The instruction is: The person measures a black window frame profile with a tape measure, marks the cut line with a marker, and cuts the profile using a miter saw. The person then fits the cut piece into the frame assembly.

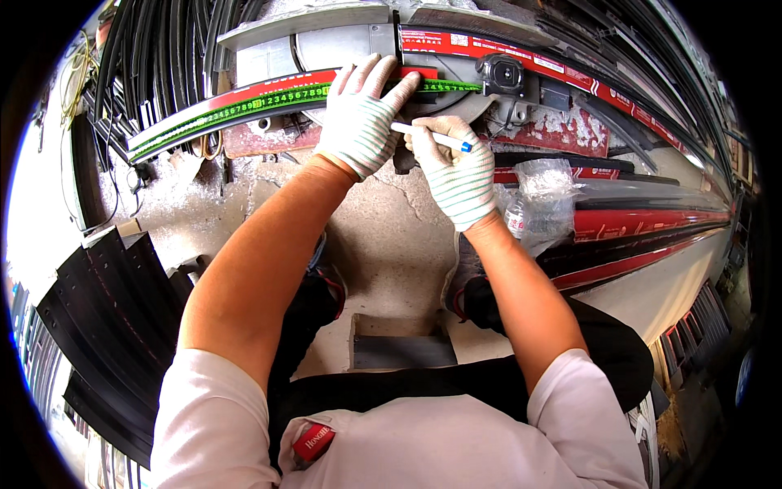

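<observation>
My left hand (361, 124), in a white striped glove, lies with its fingers stretched out across a green tape measure blade (230, 111) and a red-and-dark profile strip (297, 81) under it. The blade runs along the strip from its left end to the black tape measure case (502, 76), right of the hand. Gloved the same way, my right hand (458, 175) pinches a white marker pen (430, 136). The pen's blue end points right, its other end towards the left hand. That left tip is close to the left fingers, and I cannot tell whether it touches the strip.
A grey metal machine bed (342, 45) lies under the strip. Dark bent strips (134, 61) crowd the back left. More red-faced profiles (643, 222), partly in clear plastic wrap (544, 196), lie at the right. Black slotted panels (110, 301) stand at the left.
</observation>
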Motion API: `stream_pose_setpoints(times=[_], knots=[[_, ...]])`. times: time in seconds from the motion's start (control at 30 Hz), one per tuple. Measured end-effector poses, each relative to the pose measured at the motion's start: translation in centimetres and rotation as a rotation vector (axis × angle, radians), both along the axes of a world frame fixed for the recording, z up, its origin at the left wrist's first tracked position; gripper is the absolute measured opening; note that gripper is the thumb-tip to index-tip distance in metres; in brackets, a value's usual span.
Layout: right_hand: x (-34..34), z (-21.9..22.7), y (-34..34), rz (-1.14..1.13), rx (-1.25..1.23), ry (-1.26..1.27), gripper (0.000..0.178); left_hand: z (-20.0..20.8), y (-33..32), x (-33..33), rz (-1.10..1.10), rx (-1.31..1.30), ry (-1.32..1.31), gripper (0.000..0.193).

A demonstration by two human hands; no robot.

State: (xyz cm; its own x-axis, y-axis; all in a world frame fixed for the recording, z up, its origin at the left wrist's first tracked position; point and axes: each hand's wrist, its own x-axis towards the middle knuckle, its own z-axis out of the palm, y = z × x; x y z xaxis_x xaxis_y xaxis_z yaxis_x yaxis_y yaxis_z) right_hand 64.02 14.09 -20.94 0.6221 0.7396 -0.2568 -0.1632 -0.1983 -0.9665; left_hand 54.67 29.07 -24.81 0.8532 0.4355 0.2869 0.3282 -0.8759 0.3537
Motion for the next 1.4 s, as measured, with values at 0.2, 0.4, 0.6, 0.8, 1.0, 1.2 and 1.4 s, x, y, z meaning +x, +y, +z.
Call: stream_pose_setpoints(times=[0.2,0.4,0.6,0.8,1.0,1.2,1.4], knots=[[-0.4,0.4,0.6,-0.203,-0.079,0.288,0.019,0.7,-0.2,0.0,-0.007,-0.020,0.024,0.074],[0.7,-3.1,-4.6,-0.646,0.016,0.543,0.020,0.7,-0.1,0.1,-0.016,-0.042,0.041,0.077],[0.5,-4.5,-6.7,-0.660,0.060,0.637,0.018,0.5,-0.1,0.1,-0.023,0.017,0.018,0.066],[1.9,-5.0,-6.6,-0.685,0.059,0.600,0.020,0.2,0.1,0.4,-0.033,0.026,-0.057,0.065],[3.7,-4.8,-6.1,-0.656,-0.032,0.470,0.023,0.0,0.0,0.2,-0.025,0.004,-0.015,0.063],[5.7,-5.4,-4.3,-0.576,-0.071,0.424,0.023,-0.5,0.0,0.3,-0.015,0.018,-0.027,0.062],[7.0,-5.8,-4.3,-0.467,-0.066,0.451,0.019,-0.4,-0.2,0.4,-0.001,0.029,-0.019,0.060]])
